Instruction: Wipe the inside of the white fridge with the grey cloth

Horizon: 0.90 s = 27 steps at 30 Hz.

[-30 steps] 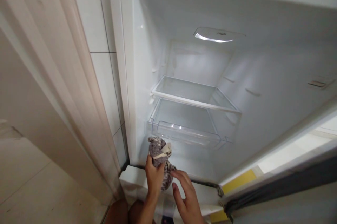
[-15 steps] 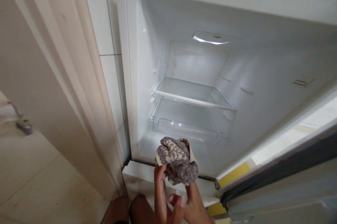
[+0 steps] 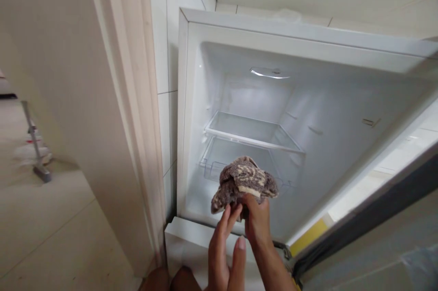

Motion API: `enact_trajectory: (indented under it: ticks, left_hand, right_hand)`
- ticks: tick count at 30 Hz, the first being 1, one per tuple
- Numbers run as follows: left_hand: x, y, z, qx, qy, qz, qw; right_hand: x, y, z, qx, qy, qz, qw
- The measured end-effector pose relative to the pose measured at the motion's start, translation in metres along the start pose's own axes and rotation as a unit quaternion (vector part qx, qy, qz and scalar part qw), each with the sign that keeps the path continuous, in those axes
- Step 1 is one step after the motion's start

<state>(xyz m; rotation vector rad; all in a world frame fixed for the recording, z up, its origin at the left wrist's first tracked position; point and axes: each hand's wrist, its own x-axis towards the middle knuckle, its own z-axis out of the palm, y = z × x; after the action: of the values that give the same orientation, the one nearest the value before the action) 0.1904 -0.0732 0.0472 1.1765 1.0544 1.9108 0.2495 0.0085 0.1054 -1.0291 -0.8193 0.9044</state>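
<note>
Bunched patterned cloth (image 3: 243, 182) sits up in front of the open fridge (image 3: 191, 99), right hand (image 3: 257, 221) closed around it from below, left hand (image 3: 224, 247) open, fingertips brushing its underside. Looks like regathering; wiping the glass shelf (image 3: 251, 129) calls for a firmer wad.

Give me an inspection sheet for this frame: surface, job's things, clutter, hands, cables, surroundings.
Surface: open fridge, white inside; glass shelf and clear drawer hold nothing visible.
Job's things: crumpled brown patterned cloth, held up in front of the drawer.
Clutter: nothing seen inside the fridge.
Hands: right hand grips the cloth from below; left hand open, fingers touching the cloth's lower edge.
Cables: nothing seen.
Surroundings: tiled wall left of the fridge, beige panel, fridge door open at right, mop-like tool on the floor, blurred.
</note>
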Motion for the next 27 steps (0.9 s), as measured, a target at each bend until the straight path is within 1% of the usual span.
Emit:
enact_trajectory:
  ticks: [1, 3, 5, 6, 8, 9, 10, 11, 12, 14, 16, 18, 19, 20, 21, 22, 23, 24, 25, 26, 27]
  left_hand:
    - [0.004, 0.000, -0.005, 0.017, 0.010, 0.017, 1.000]
    - [0.018, -0.003, -0.021, 0.048, 0.039, 0.056, 0.997]
    - [0.041, -0.006, -0.041, 0.076, 0.078, 0.094, 0.990]
    - [0.056, -0.007, -0.051, 0.091, 0.090, 0.120, 0.985]
    - [0.090, -0.009, -0.066, 0.109, 0.135, 0.141, 0.975]
    - [0.108, -0.010, -0.071, 0.126, 0.141, 0.154, 0.970]
    - [0.125, -0.011, -0.074, 0.158, 0.144, 0.176, 0.961]
    - [0.141, -0.012, -0.075, 0.196, 0.155, 0.202, 0.947]
    - [0.156, -0.014, -0.074, 0.236, 0.153, 0.220, 0.934]
    - [0.182, -0.018, -0.069, 0.287, 0.145, 0.230, 0.918]
    - [0.202, -0.024, -0.063, 0.312, 0.135, 0.206, 0.918]
    - [0.219, -0.028, -0.059, 0.317, 0.129, 0.172, 0.924]
    - [0.226, -0.029, -0.058, 0.312, 0.127, 0.156, 0.928]
    - [0.232, -0.031, -0.058, 0.304, 0.120, 0.138, 0.935]
    - [0.236, -0.032, -0.059, 0.291, 0.108, 0.117, 0.943]
    - [0.240, -0.032, -0.060, 0.276, 0.094, 0.096, 0.952]
    - [0.242, -0.033, -0.062, 0.261, 0.080, 0.079, 0.959]
    - [0.243, -0.034, -0.064, 0.250, 0.071, 0.067, 0.963]
    - [0.243, -0.035, -0.065, 0.245, 0.067, 0.063, 0.965]
    - [0.242, -0.036, -0.066, 0.246, 0.069, 0.065, 0.965]
    - [0.240, -0.037, -0.066, 0.250, 0.077, 0.069, 0.963]
  right_hand:
    - [0.008, -0.003, -0.001, -0.007, 0.010, -0.019, 1.000]
    - [0.027, -0.014, -0.008, -0.035, 0.032, -0.058, 0.997]
    - [0.046, -0.029, -0.017, -0.068, 0.022, -0.068, 0.995]
    - [0.055, -0.037, -0.021, -0.076, 0.001, -0.055, 0.996]
    - [0.068, -0.053, -0.028, -0.075, -0.061, -0.012, 0.995]
    - [0.073, -0.059, -0.029, -0.074, -0.094, 0.012, 0.993]
    - [0.076, -0.065, -0.029, -0.079, -0.124, 0.035, 0.988]
    - [0.079, -0.069, -0.027, -0.091, -0.152, 0.054, 0.983]
    - [0.081, -0.072, -0.025, -0.106, -0.176, 0.068, 0.976]
    - [0.086, -0.075, -0.017, -0.137, -0.213, 0.081, 0.964]
    - [0.093, -0.074, -0.007, -0.170, -0.249, 0.088, 0.949]
    - [0.103, -0.070, 0.004, -0.213, -0.288, 0.096, 0.929]
    - [0.109, -0.067, 0.010, -0.242, -0.302, 0.089, 0.918]
    - [0.116, -0.064, 0.017, -0.284, -0.307, 0.065, 0.906]
    - [0.122, -0.062, 0.024, -0.340, -0.302, 0.023, 0.890]
    - [0.127, -0.059, 0.032, -0.408, -0.289, -0.030, 0.865]
    - [0.132, -0.056, 0.040, -0.481, -0.270, -0.084, 0.830]
    - [0.136, -0.053, 0.049, -0.550, -0.252, -0.127, 0.786]
    - [0.140, -0.051, 0.058, -0.609, -0.240, -0.153, 0.740]
    - [0.143, -0.047, 0.068, -0.653, -0.237, -0.163, 0.701]
    - [0.147, -0.044, 0.077, -0.681, -0.241, -0.164, 0.672]
